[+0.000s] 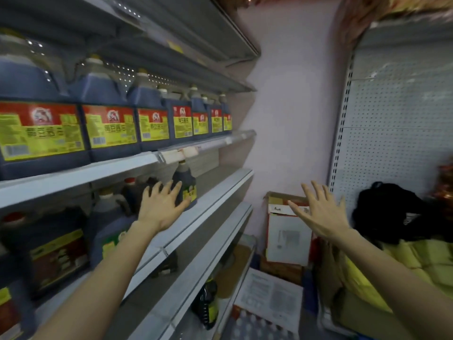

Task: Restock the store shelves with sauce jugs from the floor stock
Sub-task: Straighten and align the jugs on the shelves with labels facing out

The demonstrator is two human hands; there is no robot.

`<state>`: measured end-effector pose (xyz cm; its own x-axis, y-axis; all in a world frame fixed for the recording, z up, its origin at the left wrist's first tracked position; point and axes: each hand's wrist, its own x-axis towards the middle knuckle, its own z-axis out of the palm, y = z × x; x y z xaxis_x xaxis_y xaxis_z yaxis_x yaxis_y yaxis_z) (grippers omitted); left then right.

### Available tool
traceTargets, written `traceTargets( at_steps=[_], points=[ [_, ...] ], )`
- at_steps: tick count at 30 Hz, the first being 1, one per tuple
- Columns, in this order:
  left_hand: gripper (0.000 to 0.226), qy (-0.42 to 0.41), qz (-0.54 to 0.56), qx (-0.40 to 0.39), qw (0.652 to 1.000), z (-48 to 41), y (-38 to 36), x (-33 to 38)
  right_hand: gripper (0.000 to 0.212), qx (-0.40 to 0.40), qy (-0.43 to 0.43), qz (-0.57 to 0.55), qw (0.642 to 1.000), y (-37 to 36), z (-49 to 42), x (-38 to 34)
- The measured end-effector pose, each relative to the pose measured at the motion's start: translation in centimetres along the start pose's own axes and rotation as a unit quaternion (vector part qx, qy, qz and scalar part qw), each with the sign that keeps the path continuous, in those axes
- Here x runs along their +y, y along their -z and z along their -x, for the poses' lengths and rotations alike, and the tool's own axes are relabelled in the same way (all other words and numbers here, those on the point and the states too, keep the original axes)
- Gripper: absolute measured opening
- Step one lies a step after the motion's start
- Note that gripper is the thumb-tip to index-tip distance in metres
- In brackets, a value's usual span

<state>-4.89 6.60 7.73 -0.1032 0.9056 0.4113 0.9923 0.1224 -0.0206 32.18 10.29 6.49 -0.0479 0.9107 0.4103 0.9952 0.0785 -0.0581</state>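
Observation:
A row of dark sauce jugs [111,119] with red and yellow labels fills the upper shelf [81,170] on the left. One shelf lower stands a smaller dark jug [187,185] with a yellow label. My left hand [163,206] reaches to it with straight spread fingers, the fingertips at its left side. More dark jugs [58,251] stand on that lower shelf to the left. My right hand [318,212] hovers in the aisle with fingers spread and holds nothing.
Lower shelf boards [215,192] run toward the pink back wall. On the floor stand a cardboard box [286,231], a paper sheet [269,295] and a dark bottle [208,303]. At right a pegboard rack [392,133], a black bag [392,212] and yellow packs [416,263].

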Motion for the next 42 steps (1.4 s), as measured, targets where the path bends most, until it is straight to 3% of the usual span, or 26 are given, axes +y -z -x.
traceTargets(
  at_steps=[6, 14, 24, 34, 42],
  points=[
    [0.066, -0.028, 0.037, -0.023, 0.999, -7.0, -4.8, 0.2, 0.086, 0.012, -0.064, 0.008, 0.998, -3.4, -5.0, -0.3],
    [0.066, -0.029, 0.054, -0.051, 0.997, -13.6, -12.7, 0.8, 0.079, -0.049, -0.076, 0.004, 0.996, -10.6, -9.4, -2.2],
    [0.064, 0.003, 0.045, -0.048, 0.998, -21.9, -19.4, 2.8, 0.077, -0.089, -0.075, 0.003, 0.993, -17.9, -19.5, 1.3],
    [0.061, 0.144, 0.059, -0.032, 0.987, -28.2, -23.5, 3.7, 0.072, -0.104, 0.062, -0.008, 0.993, -23.7, -35.2, 1.3],
    [0.064, 0.262, 0.114, 0.032, 0.958, -28.4, -24.4, 0.5, 0.076, -0.153, 0.18, -0.118, 0.964, -28.9, -40.6, -8.5]
  ],
)
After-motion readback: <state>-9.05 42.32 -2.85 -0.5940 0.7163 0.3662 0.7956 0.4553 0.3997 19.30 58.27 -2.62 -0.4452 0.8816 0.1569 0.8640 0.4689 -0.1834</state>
